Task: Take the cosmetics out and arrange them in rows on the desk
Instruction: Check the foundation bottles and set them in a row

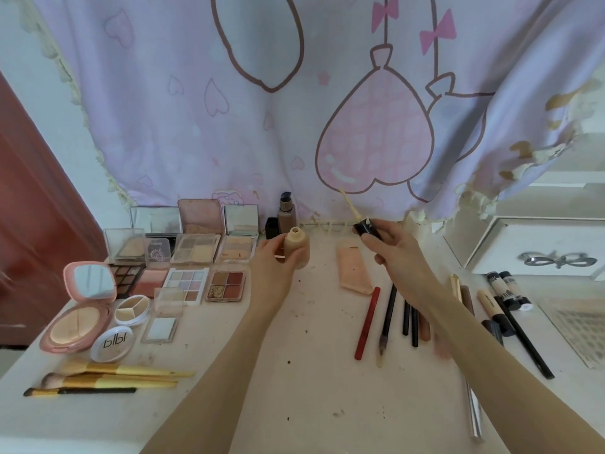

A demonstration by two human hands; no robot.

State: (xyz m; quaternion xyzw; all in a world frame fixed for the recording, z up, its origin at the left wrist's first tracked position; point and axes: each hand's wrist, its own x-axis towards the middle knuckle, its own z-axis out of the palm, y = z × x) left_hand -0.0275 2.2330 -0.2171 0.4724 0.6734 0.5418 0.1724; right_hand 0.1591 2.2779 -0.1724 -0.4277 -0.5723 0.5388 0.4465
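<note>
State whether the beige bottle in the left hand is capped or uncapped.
Uncapped: the beige bottle shows a bare open neck, and the right hand holds its black cap apart.

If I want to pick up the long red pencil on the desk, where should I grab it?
Pinch the red pencil around its middle, coming straight down from above. It lies flat and is thin and straight, so a middle grip probably keeps it balanced. Its left side faces bare desk; the dark brush lies close on its right, so put fingers there carefully.
</note>
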